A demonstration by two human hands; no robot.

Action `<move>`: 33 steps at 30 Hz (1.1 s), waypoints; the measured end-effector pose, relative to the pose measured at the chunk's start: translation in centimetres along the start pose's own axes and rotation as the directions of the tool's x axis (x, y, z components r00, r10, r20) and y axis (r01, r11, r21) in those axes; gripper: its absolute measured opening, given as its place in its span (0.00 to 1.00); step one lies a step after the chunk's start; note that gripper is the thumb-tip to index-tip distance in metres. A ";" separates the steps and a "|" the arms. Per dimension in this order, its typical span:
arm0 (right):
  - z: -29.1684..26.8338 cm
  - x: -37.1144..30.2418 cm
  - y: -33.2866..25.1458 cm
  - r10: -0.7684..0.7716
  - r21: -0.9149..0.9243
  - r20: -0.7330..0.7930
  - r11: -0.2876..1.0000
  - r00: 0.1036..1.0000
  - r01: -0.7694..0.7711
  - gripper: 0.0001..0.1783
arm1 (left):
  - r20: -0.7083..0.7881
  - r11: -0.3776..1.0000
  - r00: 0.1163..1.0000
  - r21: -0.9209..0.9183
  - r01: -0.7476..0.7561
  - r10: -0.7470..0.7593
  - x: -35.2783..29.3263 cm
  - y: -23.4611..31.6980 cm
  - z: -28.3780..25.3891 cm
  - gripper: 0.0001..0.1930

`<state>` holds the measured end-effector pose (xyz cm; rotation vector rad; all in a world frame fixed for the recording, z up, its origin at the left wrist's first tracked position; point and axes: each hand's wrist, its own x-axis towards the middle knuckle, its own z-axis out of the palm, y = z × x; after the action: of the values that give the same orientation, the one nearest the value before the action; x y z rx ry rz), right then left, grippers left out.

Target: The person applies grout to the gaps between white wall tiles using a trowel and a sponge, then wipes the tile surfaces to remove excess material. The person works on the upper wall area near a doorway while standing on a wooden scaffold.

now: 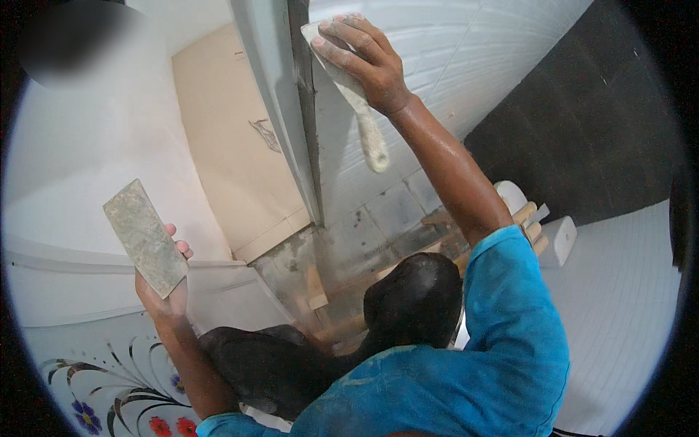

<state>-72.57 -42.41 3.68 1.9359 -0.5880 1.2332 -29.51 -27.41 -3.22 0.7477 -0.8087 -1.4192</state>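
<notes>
From my remote seat, the right hand (364, 62) was raised toward twelve o'clock, fingers spread flat over the blade of a putty knife (349, 87), pressing it against the grey door frame (280, 109) where it met the white tiled wall (466, 51). The knife's plaster-caked handle hung down toward five o'clock from that hand. The left hand (164, 288), out at nine o'clock, was closed around the lower end of a flat rectangular hawk board (144, 237), crusted grey and tilted, its upper end leaning toward eleven o'clock. Both arms came out of blue sleeves (502, 342). Down at six o'clock I saw dark trousers (415, 298), and beyond them wooden pieces (320, 291) on the floor at the wall's foot.

I judged the risks as these: the board was held only at one end, so a slack grip could let it tip or drop. The blade sat under fingertips rather than a full grip on the handle, so a hard push could make it skid off the frame's edge and gouge the filler.
</notes>
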 end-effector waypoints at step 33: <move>-3.9 3.0 2.3 0.389 0.297 0.645 0.666 0.658 -0.684 0.07 | -0.122 0.988 0.992 0.151 0.033 -0.014 -0.1 0.2 -1.6 0.29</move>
<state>-75.09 -40.64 8.15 2.7350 -1.3579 1.2940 -28.06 -27.32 -3.90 0.9543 -0.8224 -1.3297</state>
